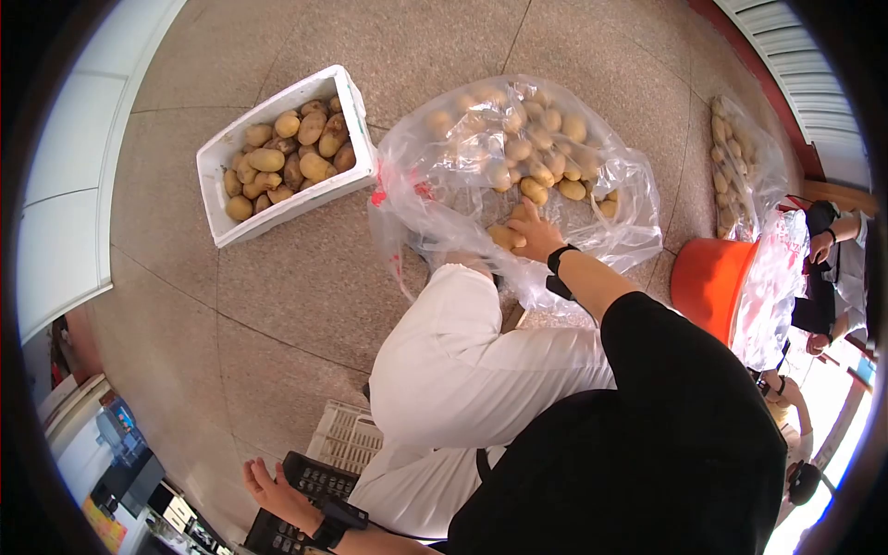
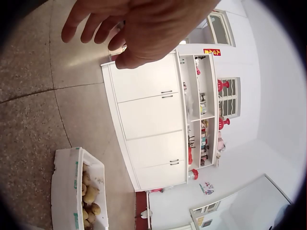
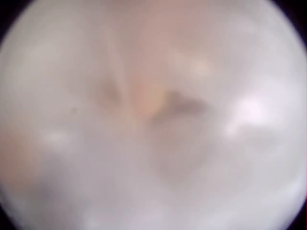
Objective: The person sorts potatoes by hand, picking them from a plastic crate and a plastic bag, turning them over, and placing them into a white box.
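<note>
In the head view, my right hand (image 1: 538, 235) is at the near side of a large clear plastic bag (image 1: 444, 222), its fingers and thumb around a potato (image 1: 505, 237). Many more potatoes (image 1: 544, 165) lie in the bag beyond the hand. The right wrist view is too blurred to show the grip. My left hand (image 1: 281, 496) hangs well away at the lower left, fingers loosely bent and holding nothing; the left wrist view shows the same empty hand (image 2: 148, 28). A white foam box (image 1: 211, 190) of potatoes stands left of the bag.
A red-orange tub (image 1: 708, 282) and a second bag of potatoes (image 1: 731, 162) stand at the right, with people beyond. Near my left hand are a cream plastic crate (image 1: 340, 435) and a black crate (image 1: 319, 476). White cabinets (image 2: 148, 110) line the wall.
</note>
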